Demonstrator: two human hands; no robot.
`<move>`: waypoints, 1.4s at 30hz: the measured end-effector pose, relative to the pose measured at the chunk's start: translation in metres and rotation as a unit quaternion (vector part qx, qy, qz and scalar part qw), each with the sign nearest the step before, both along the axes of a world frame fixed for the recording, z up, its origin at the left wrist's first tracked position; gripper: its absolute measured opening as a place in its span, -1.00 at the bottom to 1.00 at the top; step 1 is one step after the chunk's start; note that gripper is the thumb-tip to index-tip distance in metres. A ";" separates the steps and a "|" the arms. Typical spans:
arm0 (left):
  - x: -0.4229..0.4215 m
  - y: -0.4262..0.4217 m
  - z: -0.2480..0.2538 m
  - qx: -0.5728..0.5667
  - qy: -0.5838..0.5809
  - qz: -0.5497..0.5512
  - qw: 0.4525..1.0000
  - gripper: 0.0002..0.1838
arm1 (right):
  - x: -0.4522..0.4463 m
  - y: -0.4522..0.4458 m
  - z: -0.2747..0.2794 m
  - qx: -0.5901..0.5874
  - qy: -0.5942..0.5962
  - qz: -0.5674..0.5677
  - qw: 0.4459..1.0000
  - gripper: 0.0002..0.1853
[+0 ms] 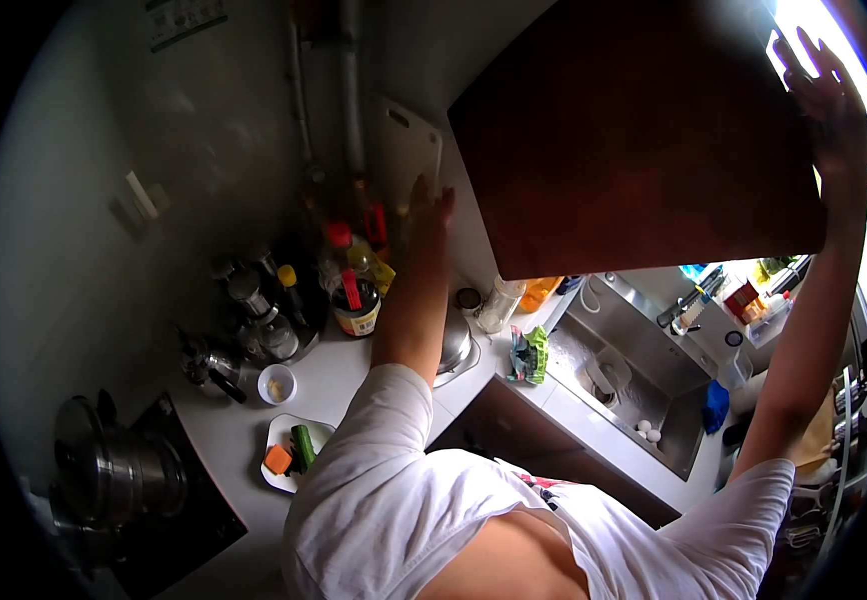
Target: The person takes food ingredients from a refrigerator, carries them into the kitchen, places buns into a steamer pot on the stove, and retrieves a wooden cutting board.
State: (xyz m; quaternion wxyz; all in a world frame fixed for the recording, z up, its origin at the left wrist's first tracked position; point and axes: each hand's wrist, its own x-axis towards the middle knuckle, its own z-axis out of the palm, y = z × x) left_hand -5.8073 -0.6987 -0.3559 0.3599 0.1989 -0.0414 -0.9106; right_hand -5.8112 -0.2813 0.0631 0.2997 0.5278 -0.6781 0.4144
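Note:
My left hand (432, 205) is raised by the back wall, fingers up and apart, just below a white cutting board (411, 140). Whether it touches the board is hard to make out. High at the right, my right hand (826, 100) is open, its spread fingers dark against a bright window. That hand is beside the right edge of a large dark brown panel (634, 150), which looks like a cupboard door or cabinet. Contact with the panel is unclear. Neither hand visibly holds anything.
Sauce bottles (356, 300) crowd the back corner. A plate (279, 430) carries cucumber and a piece of carrot, near a small bowl (277, 384). Pots (104, 460) occupy the hob at left. A sink (674, 350) with white eggs (648, 431) lies at right.

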 end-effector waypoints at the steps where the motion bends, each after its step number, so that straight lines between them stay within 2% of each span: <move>1: 0.006 -0.006 -0.007 -0.018 -0.020 0.017 0.999 -0.51 | 0.003 -0.004 0.000 -0.003 -0.003 -0.005 1.000 -0.39; 2: 0.013 -0.009 -0.006 -0.018 -0.020 0.021 0.999 -0.51 | -0.001 -0.005 0.002 0.068 0.135 -0.053 0.987 -0.36; 4: 0.026 -0.016 0.001 0.145 0.021 -0.007 0.989 -0.49 | -0.019 -0.010 -0.002 0.083 0.152 -0.048 0.984 -0.30; 5: 0.028 -0.021 0.000 0.170 0.036 -0.010 0.985 -0.45 | -0.027 -0.012 -0.004 0.090 0.161 -0.045 0.982 -0.27; 6: 0.029 -0.025 -0.003 0.147 0.049 -0.019 0.988 -0.40 | -0.032 -0.018 -0.007 0.073 0.081 0.012 0.994 -0.27; 9: 0.029 -0.029 -0.008 0.080 0.065 -0.037 0.994 -0.27 | -0.041 -0.034 -0.008 0.103 0.074 0.052 0.990 -0.28; 10: 0.030 -0.029 -0.010 0.077 0.057 -0.044 0.994 -0.22 | -0.040 -0.043 -0.011 0.003 -0.097 0.096 0.991 -0.30; 12: 0.038 -0.025 -0.006 0.085 0.041 -0.064 0.993 -0.26 | -0.036 -0.050 -0.014 -0.097 -0.269 0.133 0.949 -0.32; 13: 0.044 -0.023 -0.005 0.093 0.030 -0.084 0.992 -0.30 | -0.037 -0.049 -0.014 -0.031 -0.204 0.102 0.973 -0.38; 15: 0.062 -0.012 0.009 0.075 0.007 -0.114 0.991 -0.32 | -0.037 -0.052 -0.011 0.036 -0.133 0.072 0.988 -0.44; 17: 0.074 -0.004 0.008 0.054 -0.012 -0.148 0.987 -0.33 | -0.032 -0.055 -0.009 -0.012 -0.250 0.085 0.965 -0.52; 18: 0.077 0.000 0.002 -0.017 -0.018 -0.171 0.985 -0.38 | -0.027 -0.054 -0.009 -0.030 -0.287 0.087 0.954 -0.54; 19: 0.081 0.006 -0.003 -0.089 -0.023 -0.195 0.976 -0.43 | -0.023 -0.052 -0.015 0.001 -0.193 0.115 0.974 -0.53; 20: 0.086 0.015 -0.004 -0.093 -0.018 -0.206 0.974 -0.43 | -0.020 -0.047 -0.018 0.001 -0.167 0.116 0.979 -0.47; 22: 0.096 0.040 -0.007 -0.149 -0.091 -0.249 0.953 -0.46 | -0.016 -0.036 -0.025 0.000 -0.115 0.116 0.987 -0.36; 23: 0.101 0.054 -0.012 -0.153 -0.088 -0.260 0.949 -0.46 | -0.037 -0.019 -0.027 0.029 -0.076 0.081 0.993 -0.31; 24: 0.105 0.065 -0.022 -0.133 -0.063 -0.304 0.941 -0.51 | -0.010 -0.033 -0.032 -0.009 -0.103 0.039 0.994 -0.40; 25: 0.102 0.070 -0.034 -0.112 -0.038 -0.344 0.931 -0.54 | -0.011 -0.025 -0.028 -0.011 -0.101 0.032 0.994 -0.40; 26: 0.084 0.064 -0.076 -0.120 0.370 -0.487 0.782 -0.48 | -0.017 -0.019 -0.021 -0.008 -0.301 0.193 0.934 -0.46; 27: 0.097 0.081 -0.053 -0.120 0.371 -0.489 0.780 -0.48 | 0.013 -0.027 -0.019 -0.040 -0.394 0.227 0.890 -0.48; 28: 0.110 0.106 -0.029 -0.163 0.154 -0.448 0.865 -0.47 | 0.043 -0.035 -0.018 -0.084 -0.481 0.255 0.835 -0.45; 29: 0.125 0.129 0.003 -0.197 -0.071 -0.379 0.901 -0.47 | 0.060 -0.039 -0.021 -0.085 -0.479 0.253 0.836 -0.45; 30: 0.138 0.143 0.027 -0.174 -0.109 -0.371 0.906 -0.44 | 0.071 -0.040 -0.024 -0.098 -0.481 0.257 0.833 -0.45; 31: 0.144 0.148 0.026 -0.176 -0.109 -0.371 0.905 -0.44 | 0.078 -0.038 -0.026 -0.111 -0.482 0.262 0.828 -0.45; 33: 0.161 0.155 0.026 -0.212 0.020 -0.403 0.890 -0.43 | 0.088 -0.032 -0.028 -0.116 -0.486 0.267 0.824 -0.43; 34: 0.169 0.163 0.027 -0.213 0.020 -0.400 0.891 -0.43 | 0.097 -0.025 -0.031 -0.118 -0.492 0.256 0.824 -0.45; 36: 0.192 0.178 0.038 -0.239 -0.083 -0.322 0.912 -0.43 | 0.099 -0.013 -0.036 -0.103 -0.500 0.224 0.830 -0.52; 37: 0.201 0.181 0.035 -0.234 -0.090 -0.306 0.918 -0.43 | 0.089 -0.005 -0.044 -0.124 -0.454 0.237 0.850 -0.58; 39: 0.227 0.186 0.018 -0.335 -0.139 -0.216 0.907 -0.27 | 0.108 0.005 -0.048 -0.096 -0.403 0.089 0.906 -0.59; 40: 0.238 0.176 0.002 -0.342 -0.150 -0.259 0.891 -0.26 | 0.097 0.022 -0.060 -0.031 -0.304 0.110 0.946 -0.59; 42: 0.283 0.186 0.012 -0.312 -0.221 -0.241 0.892 -0.26 | 0.075 0.040 -0.092 -0.016 -0.242 0.139 0.960 -0.56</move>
